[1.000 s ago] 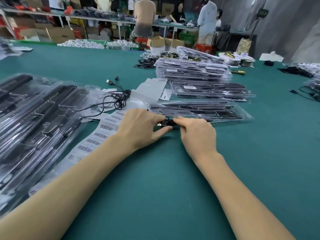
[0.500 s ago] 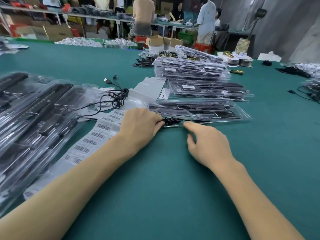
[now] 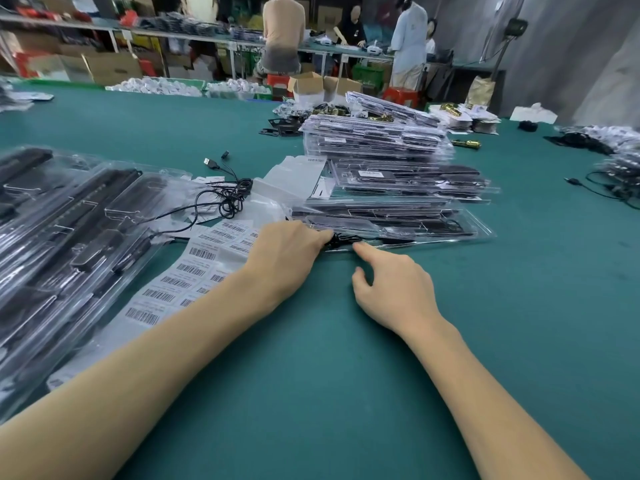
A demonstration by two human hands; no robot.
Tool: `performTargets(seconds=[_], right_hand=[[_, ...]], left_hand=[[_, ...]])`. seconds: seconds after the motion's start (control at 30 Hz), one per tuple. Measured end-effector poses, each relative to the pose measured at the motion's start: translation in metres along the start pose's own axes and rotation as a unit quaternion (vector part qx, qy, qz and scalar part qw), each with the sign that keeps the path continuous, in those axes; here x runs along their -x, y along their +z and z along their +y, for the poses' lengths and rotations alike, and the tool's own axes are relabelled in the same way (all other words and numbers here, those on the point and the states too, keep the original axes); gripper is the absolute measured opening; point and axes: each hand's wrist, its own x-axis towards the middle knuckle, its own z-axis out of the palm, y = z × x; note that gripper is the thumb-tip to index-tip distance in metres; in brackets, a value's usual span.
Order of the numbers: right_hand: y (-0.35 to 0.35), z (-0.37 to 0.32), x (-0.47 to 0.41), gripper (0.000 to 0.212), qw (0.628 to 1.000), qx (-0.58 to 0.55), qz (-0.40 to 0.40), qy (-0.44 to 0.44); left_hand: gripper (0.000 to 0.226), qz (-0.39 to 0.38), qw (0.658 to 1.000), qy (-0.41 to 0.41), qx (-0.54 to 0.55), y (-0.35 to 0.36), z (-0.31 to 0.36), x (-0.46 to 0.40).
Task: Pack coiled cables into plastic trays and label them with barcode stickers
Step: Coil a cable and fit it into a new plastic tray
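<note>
Both hands meet: left hand (image 3: 284, 251) pinching coiled cable (image 3: 341, 240), right hand (image 3: 391, 282) pointing.

Left hand (image 3: 289, 252) is down on the green table (image 3: 346, 393), fingers curled over a small black coiled cable (image 3: 341, 240) at the near edge of a clear plastic tray (image 3: 391, 225), while the right hand (image 3: 393, 289) sits just beside it, index finger stretched out and pointing at the cable. Barcode sticker sheets (image 3: 183, 275) lie under the left wrist, loose black cables (image 3: 227, 199) beyond them, and a stack of packed trays (image 3: 377, 140) stands behind
</note>
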Motion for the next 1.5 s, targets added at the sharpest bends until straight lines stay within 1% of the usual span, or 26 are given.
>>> performTargets(seconds=[0.07, 0.2, 0.27, 0.33, 0.37, 0.43, 0.47, 0.6, 0.83, 0.9, 1.0, 1.1, 1.17, 1.23, 1.3, 1.5], right_hand=[[0.0, -0.001, 0.001, 0.046, 1.0, 0.007, -0.012, 0.0], [0.001, -0.001, 0.001, 0.048, 1.0, 0.015, -0.018, -0.002], [0.002, 0.0, 0.002, 0.049, 1.0, 0.005, -0.018, -0.002], [0.003, 0.0, 0.003, 0.051, 1.0, -0.003, -0.005, -0.003], [0.004, 0.0, 0.003, 0.052, 1.0, -0.004, 0.006, -0.004], [0.006, -0.002, 0.004, 0.056, 1.0, -0.001, 0.017, -0.004], [0.007, -0.002, 0.004, 0.058, 1.0, 0.001, 0.019, -0.002], [0.01, -0.003, -0.001, 0.063, 1.0, 0.029, 0.007, 0.004], [0.007, -0.003, -0.009, 0.055, 0.998, 0.054, -0.028, -0.016], [0.007, -0.003, -0.01, 0.055, 0.997, 0.061, -0.033, -0.02], [0.006, -0.001, -0.013, 0.056, 0.996, 0.063, -0.045, -0.031], [0.004, 0.0, -0.018, 0.057, 0.995, 0.071, -0.057, -0.042], [0.004, 0.0, -0.019, 0.055, 0.995, 0.073, -0.046, -0.048], [0.004, -0.001, -0.019, 0.054, 0.995, 0.069, -0.035, -0.058], [0.005, -0.003, -0.018, 0.055, 0.995, 0.065, -0.035, -0.068], [0.008, -0.005, -0.018, 0.054, 0.994, 0.084, -0.048, -0.047]], left_hand=[[0.032, -0.01, 1.0, -0.004, 0.022, 0.002, 0.004, -0.002], [0.028, -0.034, 0.997, -0.018, 0.068, 0.003, 0.012, -0.002], [0.024, -0.035, 0.998, -0.008, 0.05, 0.002, 0.015, 0.001], [0.02, -0.006, 1.0, 0.019, 0.002, 0.004, 0.014, 0.003], [0.026, 0.007, 1.0, 0.025, -0.002, 0.006, 0.014, 0.004], [0.043, 0.0, 1.0, 0.02, 0.021, 0.009, 0.016, 0.006], [0.045, -0.002, 0.999, 0.018, 0.029, 0.011, 0.017, 0.006], [0.022, 0.0, 0.998, 0.015, 0.059, 0.014, 0.015, 0.004], [0.025, -0.041, 0.989, -0.019, 0.143, 0.007, 0.006, 0.002], [0.026, -0.048, 0.991, -0.022, 0.126, 0.005, 0.007, 0.002], [0.035, -0.05, 0.996, -0.016, 0.066, 0.002, 0.014, 0.005], [0.039, -0.065, 0.994, -0.036, 0.076, -0.002, 0.022, 0.008], [0.043, -0.078, 0.992, -0.041, 0.09, 0.0, 0.028, 0.009], [0.054, -0.09, 0.993, -0.023, 0.072, 0.005, 0.034, 0.01], [0.06, -0.107, 0.993, 0.0, 0.057, 0.007, 0.035, 0.011], [0.061, -0.119, 0.991, 0.028, 0.05, 0.013, 0.034, 0.01]])
